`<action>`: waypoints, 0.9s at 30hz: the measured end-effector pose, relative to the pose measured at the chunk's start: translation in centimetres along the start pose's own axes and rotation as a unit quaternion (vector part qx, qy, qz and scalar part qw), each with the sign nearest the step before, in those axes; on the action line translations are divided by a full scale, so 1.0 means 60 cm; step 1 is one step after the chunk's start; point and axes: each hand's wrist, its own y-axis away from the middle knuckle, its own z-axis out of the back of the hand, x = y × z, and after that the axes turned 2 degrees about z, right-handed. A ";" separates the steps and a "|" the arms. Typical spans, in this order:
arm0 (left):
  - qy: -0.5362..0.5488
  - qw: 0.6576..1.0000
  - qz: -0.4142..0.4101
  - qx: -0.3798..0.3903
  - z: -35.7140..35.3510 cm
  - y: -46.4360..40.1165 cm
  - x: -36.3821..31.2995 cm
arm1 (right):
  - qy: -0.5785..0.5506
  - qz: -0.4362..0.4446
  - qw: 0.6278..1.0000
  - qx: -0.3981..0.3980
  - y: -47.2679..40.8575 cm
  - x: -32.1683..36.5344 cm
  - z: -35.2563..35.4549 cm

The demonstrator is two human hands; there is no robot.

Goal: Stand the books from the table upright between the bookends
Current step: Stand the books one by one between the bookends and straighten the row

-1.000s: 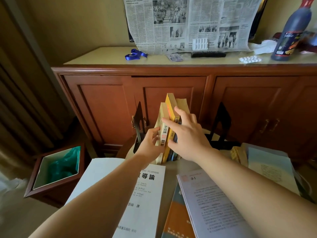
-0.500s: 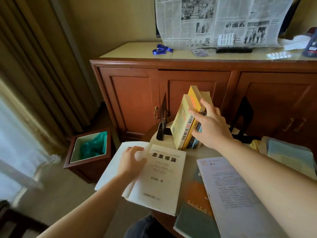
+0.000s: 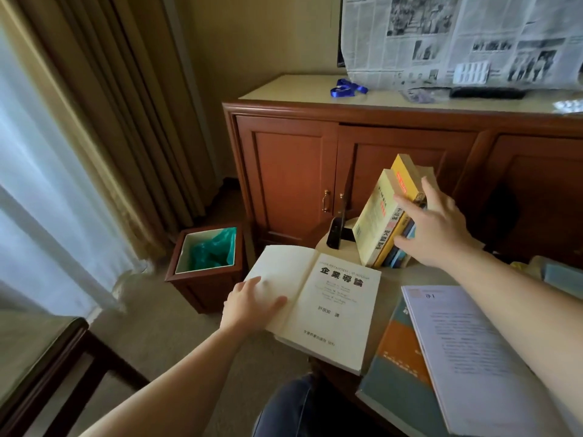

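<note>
Several books (image 3: 377, 220) stand leaning to the right on the round table (image 3: 391, 280), just right of the black left bookend (image 3: 337, 230). My right hand (image 3: 438, 230) presses spread fingers against their spines. The right bookend (image 3: 504, 211) is a dark shape behind that hand. A white book (image 3: 334, 305) lies at the table's near left edge with its cover folded open past the edge. My left hand (image 3: 252, 305) rests on that open left leaf, fingers laid flat. A teal and orange book (image 3: 399, 361) lies under a white booklet (image 3: 467, 342) at the right.
A wooden cabinet (image 3: 299, 171) stands behind the table, with a newspaper (image 3: 457, 39), blue lanyard (image 3: 347, 88) and remote (image 3: 485, 93) on top. A waste bin (image 3: 205, 260) with a green bag sits on the floor left. A dark table (image 3: 41, 357) is at lower left.
My left hand left the standing books, dropped to the white book and spread its cover open. My right hand stayed against the spines. The view swung left.
</note>
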 end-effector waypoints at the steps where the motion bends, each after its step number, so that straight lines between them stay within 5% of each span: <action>1: 0.001 1.000 0.006 0.000 0.001 0.002 0.005 | 0.012 -0.010 1.000 0.002 0.005 0.004 -0.002; 7: -0.012 0.997 0.074 -0.021 0.011 0.007 0.046 | -0.013 -0.030 0.998 -0.055 0.079 0.032 -0.061; 11: 0.072 0.993 0.098 -0.006 0.013 0.010 0.072 | -0.097 -0.024 0.993 0.055 0.153 0.074 -0.102; 15: 0.119 0.990 0.040 -0.064 0.028 0.035 0.060 | -0.175 -0.058 0.969 0.161 0.200 0.100 -0.143; 21: 0.171 0.966 -0.114 -0.155 0.057 0.084 0.014 | -0.262 -0.097 0.944 0.175 0.214 0.114 -0.156; 27: 0.147 0.943 -0.276 -0.117 0.024 0.135 -0.053 | -0.347 -0.070 0.920 0.171 0.236 0.112 -0.122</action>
